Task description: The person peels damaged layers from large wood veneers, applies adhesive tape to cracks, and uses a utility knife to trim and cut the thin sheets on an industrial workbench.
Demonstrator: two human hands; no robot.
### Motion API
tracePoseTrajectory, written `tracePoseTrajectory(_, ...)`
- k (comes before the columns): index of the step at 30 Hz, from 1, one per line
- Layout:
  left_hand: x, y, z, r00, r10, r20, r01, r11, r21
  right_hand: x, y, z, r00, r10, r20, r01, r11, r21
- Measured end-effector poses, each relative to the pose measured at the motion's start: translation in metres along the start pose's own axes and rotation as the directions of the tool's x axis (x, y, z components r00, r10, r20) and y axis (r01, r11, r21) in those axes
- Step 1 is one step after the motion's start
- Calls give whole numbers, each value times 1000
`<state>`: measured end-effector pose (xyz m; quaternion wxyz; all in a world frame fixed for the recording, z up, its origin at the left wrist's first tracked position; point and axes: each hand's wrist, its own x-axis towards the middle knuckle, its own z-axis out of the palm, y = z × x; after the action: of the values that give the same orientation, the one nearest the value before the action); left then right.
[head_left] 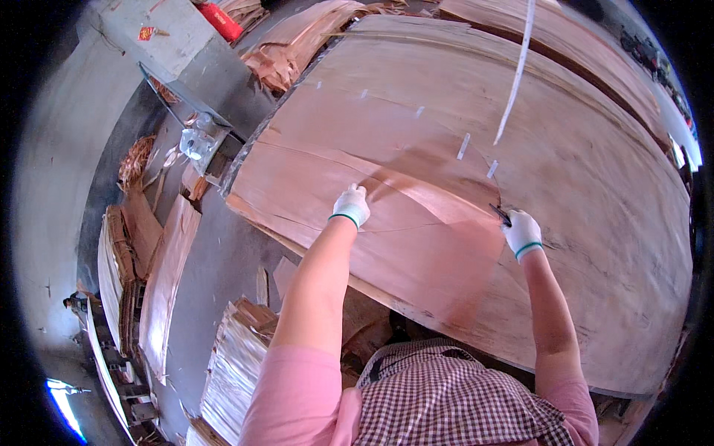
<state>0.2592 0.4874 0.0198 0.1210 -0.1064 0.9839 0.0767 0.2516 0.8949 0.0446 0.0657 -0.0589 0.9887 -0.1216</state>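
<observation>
A thin reddish wood veneer sheet (416,256) lies on the broad stack of veneer, its far edge raised in a long curled fold. My left hand (351,206), in a white glove with a green cuff, rests on the sheet just nearer than that fold, fingertips slightly apart. At the sheet's right end, my right hand (523,232), gloved the same way, is closed around a slim dark hand tool (500,215). The tool's tip meets the veneer near the fold's right end; its exact kind is too small to tell. Short pale tape strips (462,146) dot the surface beyond.
A long white strip (517,78) hangs over the stack's far part. Left of the stack stand a metal bracket with a clear plastic-wrapped item (197,143) and a grey cabinet (160,44) bearing a red object (220,21). Veneer offcuts (175,275) and bundles (238,357) lie on the floor.
</observation>
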Motion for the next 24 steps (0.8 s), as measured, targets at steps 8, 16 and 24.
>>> tracePoseTrajectory(8,7,-15,12,997,-77,-28,71,981,-182,-89,-53,-52,997,7,-74,39,794,607)
tracePoseTrajectory(16,39,-72,6,909,348,231,-345,937,-54,-142,156,-140,890,454,33,-356,649,673)
tracePoseTrajectory(24,47,-57,9,914,341,220,-320,939,-124,-266,412,-222,373,608,-701,-854,521,-3)
